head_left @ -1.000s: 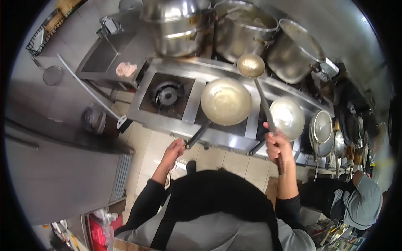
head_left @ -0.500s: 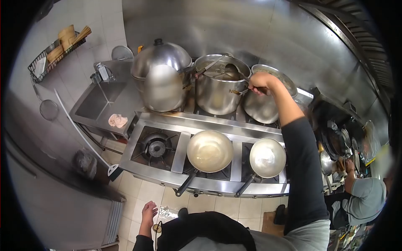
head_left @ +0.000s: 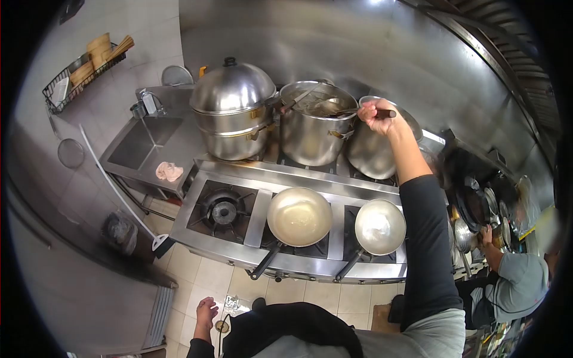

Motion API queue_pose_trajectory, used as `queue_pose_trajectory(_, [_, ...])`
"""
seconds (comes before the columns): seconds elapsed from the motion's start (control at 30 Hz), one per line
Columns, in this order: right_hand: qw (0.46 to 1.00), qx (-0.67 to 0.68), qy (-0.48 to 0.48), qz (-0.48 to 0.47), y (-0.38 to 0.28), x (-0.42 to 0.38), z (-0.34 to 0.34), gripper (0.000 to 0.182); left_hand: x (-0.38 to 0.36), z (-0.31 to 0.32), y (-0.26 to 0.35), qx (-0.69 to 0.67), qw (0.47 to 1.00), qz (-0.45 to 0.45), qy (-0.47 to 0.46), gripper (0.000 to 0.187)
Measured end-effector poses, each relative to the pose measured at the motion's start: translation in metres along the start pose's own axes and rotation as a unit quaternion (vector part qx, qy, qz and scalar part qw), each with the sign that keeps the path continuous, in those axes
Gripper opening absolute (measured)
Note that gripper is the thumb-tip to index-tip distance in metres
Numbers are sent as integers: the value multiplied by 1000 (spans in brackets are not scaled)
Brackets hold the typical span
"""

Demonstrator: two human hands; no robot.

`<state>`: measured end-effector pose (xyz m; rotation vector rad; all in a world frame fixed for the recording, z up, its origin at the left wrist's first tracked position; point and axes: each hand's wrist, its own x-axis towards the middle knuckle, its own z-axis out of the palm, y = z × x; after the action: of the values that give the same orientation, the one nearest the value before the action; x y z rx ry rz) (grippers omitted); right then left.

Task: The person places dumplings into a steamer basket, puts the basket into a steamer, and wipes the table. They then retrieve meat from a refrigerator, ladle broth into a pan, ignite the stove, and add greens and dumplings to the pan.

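Here, middle stockpot [head_left: 310, 140]: we see cloudy, brownish liquid inside; a second utensil [head_left: 303, 96] leans across its left rim.
Ladle [head_left: 345, 112]: bowl within that stockpot's mouth, shank crossing the right rim; dull metal, with a dark brown handle end. How deep the bowl sits, we cannot tell.
Right hand [head_left: 375, 115]: closed around the ladle's handle, above the right stockpot [head_left: 373, 152], whose contents are mostly hidden from us.
Left hand [head_left: 206, 310]: loosely open, fingers partly curled, low beside the black apron [head_left: 292, 325].
Steamer pot [head_left: 233, 89]: domed steel lid on, black knob on top; we cannot see inside.
Larger pan [head_left: 283, 221]: pale yellowish sheen across its inside.
Smaller pan [head_left: 380, 235]: bright, whitish glare within.
Wire basket [head_left: 59, 101]: bamboo containers and a bundle of sticks.
White panel [head_left: 434, 142]: its dark marks are too small for us to read.
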<state>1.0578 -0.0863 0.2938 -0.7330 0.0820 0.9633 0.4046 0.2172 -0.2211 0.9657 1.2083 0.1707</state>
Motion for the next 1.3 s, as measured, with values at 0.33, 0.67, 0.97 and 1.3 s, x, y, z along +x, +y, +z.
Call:
queue_pose_trajectory(0.33, [995,80,-51,-8,28,-95,4,10,13,35,23,26,997,8,-68,42])
queue_pose_trajectory(0.67, [990,127,-57,31,178,-178,-64,25,25,40,17,32,995,16,-92,47])
queue_pose_trajectory(0.97, [924,-343,170,-2,329,-172,-151,53,13,48,29,83,993,-22,-77,40])
queue_pose_trajectory(1.3, [940,-254,224,53,377,-198,-171,29,9,50,40,75,992,-15,-99,41])
